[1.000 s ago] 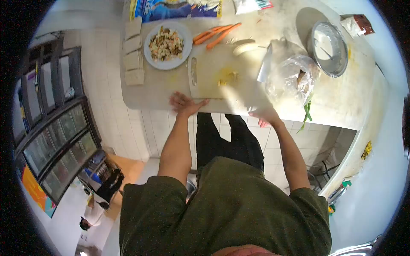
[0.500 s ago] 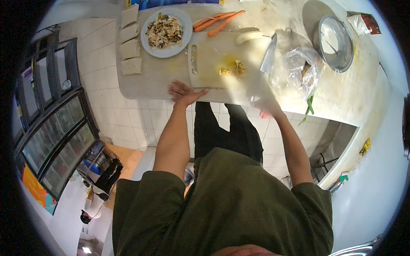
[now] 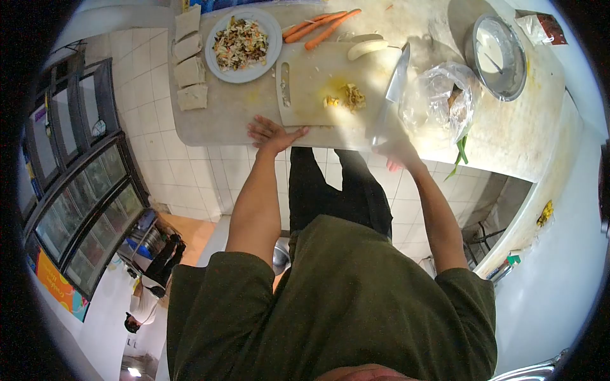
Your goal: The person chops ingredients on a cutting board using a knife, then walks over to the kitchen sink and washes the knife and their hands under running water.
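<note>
My left hand (image 3: 272, 134) rests at the table's front edge with its fingers spread, by the lower left corner of the white cutting board (image 3: 311, 82). My right hand (image 3: 397, 149) is at the same edge near the board's right side, washed out by glare, its grip unclear. Just above it lies a knife (image 3: 398, 76), blade pointing away. Chopped yellowish pieces (image 3: 352, 98) and a pale peeled piece (image 3: 367, 49) are on the board. Carrots (image 3: 324, 26) lie behind it. A plate of chopped mixed food (image 3: 241, 49) stands at the left.
Square pale sheets (image 3: 190, 72) line the table's left side. To the right are a clear plastic bag (image 3: 452, 101), green stalks (image 3: 460, 152), a metal bowl (image 3: 499, 57) with white contents and a packet (image 3: 543, 28). Another person (image 3: 143, 308) is far off at the lower left.
The view has shifted, so the table's contents appear higher in the picture. Both hands remain at the table edge, nearly in the same place. The distant person has moved slightly.
</note>
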Motion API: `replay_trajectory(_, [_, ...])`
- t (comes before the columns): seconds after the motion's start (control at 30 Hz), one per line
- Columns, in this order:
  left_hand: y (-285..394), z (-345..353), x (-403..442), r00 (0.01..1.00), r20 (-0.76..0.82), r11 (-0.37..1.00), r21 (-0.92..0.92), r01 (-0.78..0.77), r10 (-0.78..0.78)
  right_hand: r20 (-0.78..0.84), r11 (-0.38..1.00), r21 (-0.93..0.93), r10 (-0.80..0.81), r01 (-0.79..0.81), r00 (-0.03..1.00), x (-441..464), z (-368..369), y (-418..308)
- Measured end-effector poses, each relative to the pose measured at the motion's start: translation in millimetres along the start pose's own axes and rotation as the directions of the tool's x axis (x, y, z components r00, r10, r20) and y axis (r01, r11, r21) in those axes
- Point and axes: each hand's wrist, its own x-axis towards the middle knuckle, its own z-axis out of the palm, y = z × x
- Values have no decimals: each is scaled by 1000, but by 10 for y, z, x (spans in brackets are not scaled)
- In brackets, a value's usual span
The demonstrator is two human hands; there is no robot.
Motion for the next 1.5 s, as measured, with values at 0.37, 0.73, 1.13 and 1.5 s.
replay_trajectory(0.37, [30, -25, -26, 1000, -6, 1000, -14, 15, -15, -28, 998, 21, -56, 56, 998, 66, 23, 80])
replay_trajectory(0.73, [-49, -24, 91, 997, 57, 997, 62, -46, 42, -29, 1000, 8, -3, 3, 1000, 47, 27, 52])
replay_trajectory(1.13, [-9, -6, -35, 1000, -19, 999, -44, -25, 24, -30, 999, 28, 38, -37, 999, 13, 23, 8])
replay_trajectory(1.5, [-37, 15, 23, 1000, -15, 1000, -5, -21, 21, -45, 994, 90, -56, 60, 997, 2, 47, 20])
